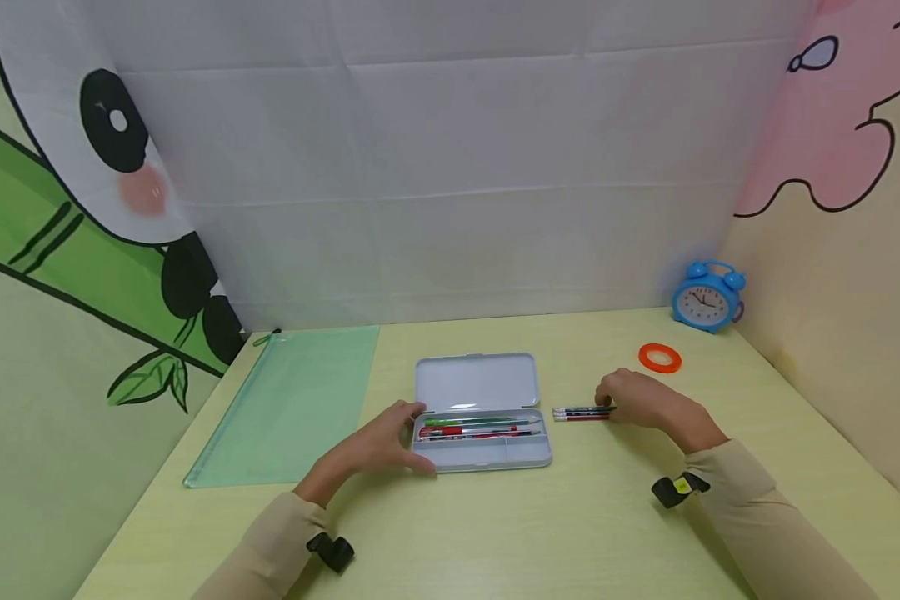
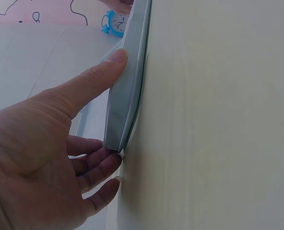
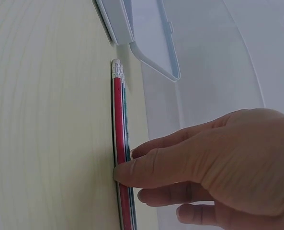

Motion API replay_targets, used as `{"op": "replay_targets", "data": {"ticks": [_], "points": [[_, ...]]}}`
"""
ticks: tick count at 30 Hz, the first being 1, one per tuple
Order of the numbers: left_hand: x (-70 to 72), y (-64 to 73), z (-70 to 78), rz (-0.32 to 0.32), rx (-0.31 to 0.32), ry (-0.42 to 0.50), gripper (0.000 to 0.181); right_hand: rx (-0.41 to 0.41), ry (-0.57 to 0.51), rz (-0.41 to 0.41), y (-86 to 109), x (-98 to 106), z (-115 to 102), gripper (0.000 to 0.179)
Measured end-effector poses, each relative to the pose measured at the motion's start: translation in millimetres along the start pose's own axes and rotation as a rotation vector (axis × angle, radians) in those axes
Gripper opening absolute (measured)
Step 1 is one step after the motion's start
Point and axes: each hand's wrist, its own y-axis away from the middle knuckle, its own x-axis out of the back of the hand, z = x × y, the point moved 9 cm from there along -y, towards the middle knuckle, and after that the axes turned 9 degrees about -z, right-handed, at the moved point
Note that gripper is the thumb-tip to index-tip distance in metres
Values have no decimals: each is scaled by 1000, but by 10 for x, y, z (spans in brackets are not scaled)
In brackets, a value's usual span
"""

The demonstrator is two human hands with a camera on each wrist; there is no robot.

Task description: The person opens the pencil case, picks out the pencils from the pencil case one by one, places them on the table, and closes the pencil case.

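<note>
Right hand [image 1: 637, 400] pinches a small bundle of pencils [image 1: 579, 412], thumb on one side and fingers on the other. Pencils lie on the table just right of the pencil case, white-capped ends pointing toward it; nearest one in the right wrist view is red. Left hand [image 1: 378, 437] grips the left end of the pencil case [image 1: 461, 456], thumb on its near side, other fingers around the end. Case sits flat, lid [image 1: 476, 382] swung open on its far side. Several pens [image 1: 480, 431], green and red among them, lie in the case's far compartment. Green pouch [image 1: 307, 408] flat to the left of the case. Orange ring [image 1: 660, 368] to the right of the case and farther back; blue alarm clock [image 1: 703, 306] beyond that, far right of the case. Table [image 1: 495, 533] pale yellow under everything. White backdrop [image 1: 457, 167] behind the case.
</note>
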Motion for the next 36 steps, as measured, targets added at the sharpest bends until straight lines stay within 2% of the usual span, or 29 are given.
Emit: {"op": "replay_targets", "data": {"ticks": [24, 36], "points": [[-4, 1, 2, -3, -1, 0, 104, -6, -25, -4, -2, 0, 14, 13], [2, -3, 5, 0, -8, -1, 104, -18, -63, 9, 51, 77, 8, 25]]}}
